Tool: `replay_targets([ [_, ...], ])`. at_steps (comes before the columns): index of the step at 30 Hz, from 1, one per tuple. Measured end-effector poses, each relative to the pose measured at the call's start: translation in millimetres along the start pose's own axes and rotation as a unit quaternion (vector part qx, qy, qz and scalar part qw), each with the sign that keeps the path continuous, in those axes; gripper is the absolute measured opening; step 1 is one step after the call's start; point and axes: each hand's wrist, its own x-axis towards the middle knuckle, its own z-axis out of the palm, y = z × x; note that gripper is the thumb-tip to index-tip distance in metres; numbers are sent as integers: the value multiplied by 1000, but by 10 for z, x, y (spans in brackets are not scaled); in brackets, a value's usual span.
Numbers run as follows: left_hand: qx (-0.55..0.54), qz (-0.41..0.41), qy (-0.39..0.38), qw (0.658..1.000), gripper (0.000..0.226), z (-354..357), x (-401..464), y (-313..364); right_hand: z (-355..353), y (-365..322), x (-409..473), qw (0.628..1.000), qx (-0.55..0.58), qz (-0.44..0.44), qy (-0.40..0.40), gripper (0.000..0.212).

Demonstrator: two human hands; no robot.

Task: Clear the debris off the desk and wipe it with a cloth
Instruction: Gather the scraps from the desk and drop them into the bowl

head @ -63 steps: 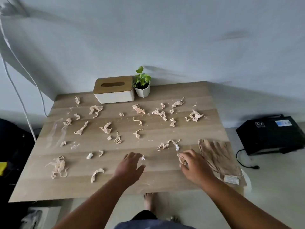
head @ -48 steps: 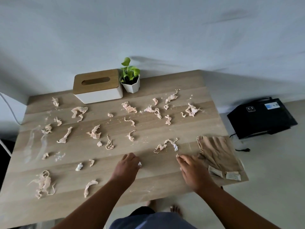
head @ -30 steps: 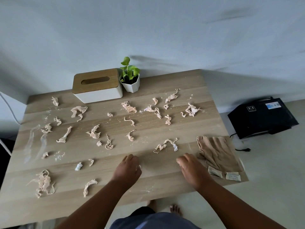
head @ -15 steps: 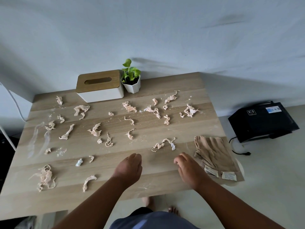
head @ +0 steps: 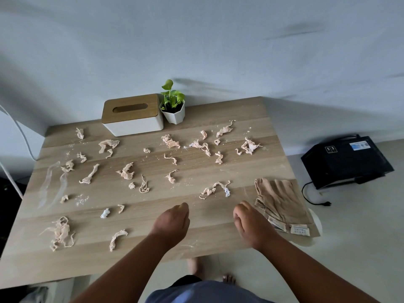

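Both hands hover low over the near middle of the counter [head: 229, 235], at about 6 o'clock on its top. The left hand [head: 171, 221] has its fingers curled down and inward; whether they hold a scrap I cannot tell, as the palm faces away. The right hand [head: 251, 224] is likewise loosely curled, its contents hidden.

The debris [head: 125, 171], pale peach shreds with a few white crumbs, is scattered across nearly the whole counter, thickest from 9 through 12 to 2 o'clock. The closest strand [head: 213, 189] lies just beyond the hands at 12 o'clock from them. The cloth [head: 279, 200], tan and folded, sits at 4 o'clock on the counter, just beside the right hand and overhanging the near right edge.

Little looks cleared, so gathering is likely the step in hand. The risks as I judge them: light shreds may flick off the edge to the floor if swept fast; the fine crumbs could smear rather than lift; the right forearm might nudge the overhanging cloth off; and wide sweeps toward 12 o'clock could knock the small plant [head: 172, 108] beside the tissue box [head: 133, 115].
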Motion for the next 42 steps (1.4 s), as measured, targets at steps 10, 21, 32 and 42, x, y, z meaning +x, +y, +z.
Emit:
replay_targets([
  [10,-45,6,-59,997,13,32,79,-59,125,18,79,999,0,16,-42,38],
  [21,-19,38,-46,998,22,-81,294,-208,48,-132,233,999,-33,21,8,13],
  [32,8,76,-19,997,18,-85,670,-253,-38,-272,353,987,-109,91,77,13],
  [42,32,111,-6,993,56,-43,919,-354,-82,-224,490,982,-167,74,40,66],
])
